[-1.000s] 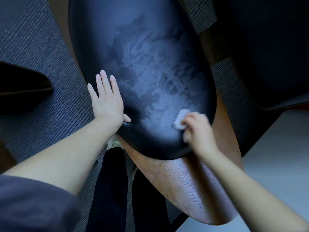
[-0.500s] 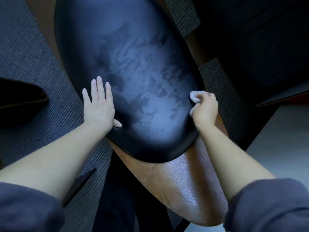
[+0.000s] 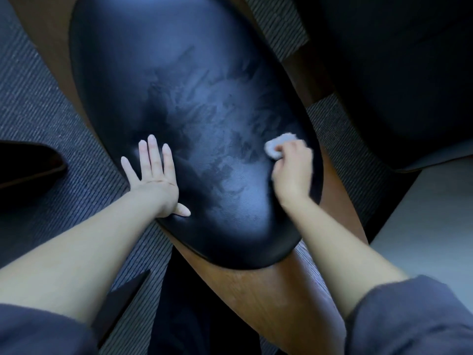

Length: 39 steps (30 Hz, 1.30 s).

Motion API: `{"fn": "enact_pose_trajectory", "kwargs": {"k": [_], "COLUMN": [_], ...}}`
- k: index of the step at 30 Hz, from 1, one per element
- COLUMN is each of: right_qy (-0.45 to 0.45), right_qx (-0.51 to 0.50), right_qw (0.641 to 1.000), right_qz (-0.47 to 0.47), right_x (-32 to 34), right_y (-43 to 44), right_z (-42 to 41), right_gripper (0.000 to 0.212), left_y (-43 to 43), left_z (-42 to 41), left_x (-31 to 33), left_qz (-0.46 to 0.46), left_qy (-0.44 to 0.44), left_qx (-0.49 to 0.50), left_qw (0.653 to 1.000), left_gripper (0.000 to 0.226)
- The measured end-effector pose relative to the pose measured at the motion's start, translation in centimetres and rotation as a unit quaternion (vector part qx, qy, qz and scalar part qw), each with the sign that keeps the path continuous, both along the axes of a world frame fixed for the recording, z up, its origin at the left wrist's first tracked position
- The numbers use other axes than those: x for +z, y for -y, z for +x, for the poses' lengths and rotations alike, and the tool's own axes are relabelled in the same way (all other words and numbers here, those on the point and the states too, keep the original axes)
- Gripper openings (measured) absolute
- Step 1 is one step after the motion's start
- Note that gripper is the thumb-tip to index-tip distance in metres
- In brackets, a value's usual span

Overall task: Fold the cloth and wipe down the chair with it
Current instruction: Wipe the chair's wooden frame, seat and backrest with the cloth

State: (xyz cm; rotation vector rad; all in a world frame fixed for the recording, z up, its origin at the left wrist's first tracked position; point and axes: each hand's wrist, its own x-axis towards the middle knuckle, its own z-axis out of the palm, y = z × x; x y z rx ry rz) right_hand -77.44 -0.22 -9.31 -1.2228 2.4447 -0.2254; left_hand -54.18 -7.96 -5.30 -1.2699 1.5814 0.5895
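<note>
Grey ribbed carpet [image 3: 51, 119] fills the left of the view, with a dark shape [image 3: 28, 162] at its left edge, too shadowed to identify. Next comes the left hand [image 3: 153, 175], spread flat with fingers straight and slightly apart, palm down on the left edge of the black padded chair seat [image 3: 179, 73]; its little finger lies at the very rim and its thumb points right along the seat's near curve. It holds nothing. The seat is a long rounded oval with a faint sheen, and pale streaky smears [image 3: 210, 124] cover its middle. Under its near end shows a brown wooden chair shell [image 3: 268, 298], grain visible. On the right side of the seat, near the edge, sits the small white wad of cloth [image 3: 277, 147], pressed to the upholstery by the right hand [image 3: 293, 172], whose fingers curl around it so only the wad's far end pokes out; this hand is slightly blurred. Both forearms are bare, with dark blue-grey sleeves [image 3: 409, 316] at the bottom corners. Further right stands a second dark chair [image 3: 396, 85], and past the carpet a pale smooth floor [image 3: 440, 226]
</note>
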Motion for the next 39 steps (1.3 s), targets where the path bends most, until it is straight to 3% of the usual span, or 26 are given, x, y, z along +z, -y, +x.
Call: {"fn": "enact_pose_trajectory", "kwargs": {"k": [3, 4, 5, 7, 9, 10, 12, 14, 16, 18, 20, 22, 23, 25, 28, 29, 30, 32, 33, 34, 39], "right_qy": [0.122, 0.128, 0.114, 0.041, 0.012, 0.011, 0.062, 0.159, 0.182, 0.111, 0.031, 0.014, 0.016, 0.080, 0.177, 0.159, 0.132, 0.068, 0.056, 0.046, 0.158], "right_qx": [0.255, 0.289, 0.265, 0.072, -0.103, -0.099, 0.054, 0.252, 0.331, 0.237, 0.024, -0.102, -0.087, 0.070, 0.323, 0.330, 0.268, 0.035, -0.055, -0.074, 0.153], "right_qw": [0.958, 0.947, 0.956, 0.996, 0.994, 0.995, 0.994, 0.948, 0.919, 0.957, 0.996, 0.994, 0.995, 0.991, 0.923, 0.923, 0.947, 0.994, 0.996, 0.995, 0.970], "right_qz": [-0.045, -0.050, -0.056, -0.041, -0.018, -0.026, -0.075, -0.114, -0.114, -0.128, -0.085, -0.038, -0.038, -0.083, -0.113, -0.120, -0.122, -0.082, -0.050, -0.039, -0.102], "right_x": [0.5, 0.3, -0.3, -1.6, -2.1, -2.0, -1.1, -0.2, 0.1, -1.4, -2.5, -2.8, -2.5, -1.3, 0.2, 0.1, -0.5, -1.1, -1.2, -1.0, 1.5], "right_y": [-1.6, -1.0, 0.2, 2.7, 4.4, 4.7, 3.6, 0.8, 0.5, 2.6, 5.0, 5.9, 5.8, 3.9, 0.9, 1.7, 2.7, 4.9, 5.4, 5.4, 0.4], "right_z": [4.2, 3.5, 2.0, -1.4, -2.8, -1.5, 3.2, 6.9, 5.9, 2.1, -2.0, -2.6, -0.9, 3.8, 6.8, 5.6, 3.9, 1.0, 0.7, 1.7, 11.3], "right_gripper": [0.028, 0.030, 0.032, 0.034, 0.036, 0.036, 0.034, 0.031, 0.031, 0.033, 0.036, 0.036, 0.035, 0.033, 0.029, 0.029, 0.031, 0.037, 0.039, 0.038, 0.029], "left_y": [0.1, 0.2, 0.2, 0.1, 0.1, 0.2, 0.3, 0.3, 0.3, 0.3, 0.3, 0.4, 0.4, 0.2, -0.2, -0.3, -0.5, -0.7, -0.9, -1.0, -1.0], "left_z": [-0.1, -0.2, -0.2, -0.1, 0.0, 0.0, 0.0, -0.1, -0.1, 0.0, 0.1, 0.1, 0.0, 0.1, 0.7, 1.0, 1.3, 1.8, 1.9, 1.9, 2.5], "left_x": [-0.1, -0.2, -0.2, -0.3, -0.5, -0.5, -0.5, -0.3, -0.2, -0.3, -0.5, -0.7, -0.7, -0.6, -0.7, -0.7, -0.7, -0.8, -0.8, -0.7, 0.9], "left_qz": [0.007, 0.010, 0.012, 0.019, 0.025, 0.028, 0.031, 0.032, 0.032, 0.028, 0.028, 0.027, 0.026, 0.014, -0.007, -0.014, -0.023, -0.040, -0.047, -0.054, -0.089], "left_qy": [0.017, 0.021, 0.022, 0.019, 0.022, 0.025, 0.029, 0.026, 0.020, 0.015, 0.010, 0.006, 0.005, -0.001, -0.040, -0.057, -0.073, -0.094, -0.103, -0.112, -0.148], "left_qx": [0.007, 0.010, 0.010, 0.006, 0.006, 0.008, 0.007, 0.010, 0.008, 0.006, 0.005, 0.007, 0.008, 0.004, -0.001, -0.004, -0.010, -0.024, -0.028, -0.033, -0.069], "left_qw": [1.000, 1.000, 1.000, 1.000, 0.999, 0.999, 0.999, 0.999, 0.999, 0.999, 1.000, 1.000, 1.000, 1.000, 0.999, 0.998, 0.997, 0.994, 0.993, 0.992, 0.983], "left_gripper": [0.154, 0.153, 0.153, 0.152, 0.151, 0.152, 0.152, 0.151, 0.150, 0.150, 0.150, 0.149, 0.149, 0.150, 0.148, 0.148, 0.148, 0.148, 0.148, 0.148, 0.142]}}
